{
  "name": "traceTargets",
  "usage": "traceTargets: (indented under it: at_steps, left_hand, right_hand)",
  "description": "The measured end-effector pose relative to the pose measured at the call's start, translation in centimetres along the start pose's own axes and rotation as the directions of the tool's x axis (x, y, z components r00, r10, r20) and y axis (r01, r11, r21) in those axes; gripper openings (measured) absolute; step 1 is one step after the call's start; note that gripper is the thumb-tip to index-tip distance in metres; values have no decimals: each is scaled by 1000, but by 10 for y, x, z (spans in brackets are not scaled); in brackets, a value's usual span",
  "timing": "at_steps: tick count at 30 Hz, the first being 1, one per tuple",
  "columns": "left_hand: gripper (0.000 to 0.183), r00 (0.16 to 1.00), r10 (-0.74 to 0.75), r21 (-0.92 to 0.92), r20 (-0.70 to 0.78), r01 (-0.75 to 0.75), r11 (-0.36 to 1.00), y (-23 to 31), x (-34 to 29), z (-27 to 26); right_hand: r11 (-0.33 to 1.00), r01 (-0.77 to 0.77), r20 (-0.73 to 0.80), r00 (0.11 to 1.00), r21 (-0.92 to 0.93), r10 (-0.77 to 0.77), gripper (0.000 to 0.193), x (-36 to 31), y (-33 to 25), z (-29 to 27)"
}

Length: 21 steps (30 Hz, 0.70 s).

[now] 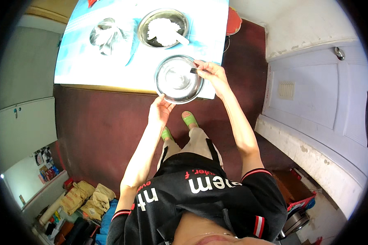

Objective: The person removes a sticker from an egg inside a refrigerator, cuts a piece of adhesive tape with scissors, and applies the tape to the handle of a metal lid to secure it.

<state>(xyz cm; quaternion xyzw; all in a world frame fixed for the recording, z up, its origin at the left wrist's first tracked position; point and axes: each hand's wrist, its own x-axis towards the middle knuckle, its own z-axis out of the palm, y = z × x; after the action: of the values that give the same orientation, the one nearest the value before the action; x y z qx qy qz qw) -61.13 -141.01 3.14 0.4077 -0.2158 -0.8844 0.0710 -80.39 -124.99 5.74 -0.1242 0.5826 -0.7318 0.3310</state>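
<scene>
A shallow round steel dish [173,77] is held level at the table's near edge. My left hand [160,111] is closed on its near left rim, thumb on top. My right hand [212,75] is at its far right rim, fingers pinched on a small dark flat piece [193,70] that reaches over the dish. What this piece is I cannot make out. The dish looks bare and shiny inside. Beyond it stands a larger steel basin [141,32] with a heap of white food [162,30] and a white spoon-like utensil [182,38] in it.
A clear plastic bag [108,38] lies left of the basin on the pale blue tablecloth [75,65]. A red round stool seat [234,21] shows behind the table's right side. A pale door [315,90] is on the right, a cabinet [26,126] on the left, and bags [98,200] lie lower left.
</scene>
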Motion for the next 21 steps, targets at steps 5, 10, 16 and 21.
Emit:
traceTargets:
  at_steps: [5,10,16,21]
  left_hand:
    - [25,990,128,51,64,-131,990,20,-38,-1]
    - [20,944,326,-51,49,-323,945,48,-74,-2]
    - [20,829,540,-197,144,-511,837,105,-152,-9]
    - [30,596,738,-221,318,-710,668,148,-227,24]
  right_hand:
    - [993,-47,21,999,106,45,8,-21,1,16]
    - [938,-108,89,993,330,83,8,-40,3,43]
    - [830,-65,237,968,554,-81,12,-52,-55,96]
    - [844,-3,474,829,536,-298,14,-67,-110,155]
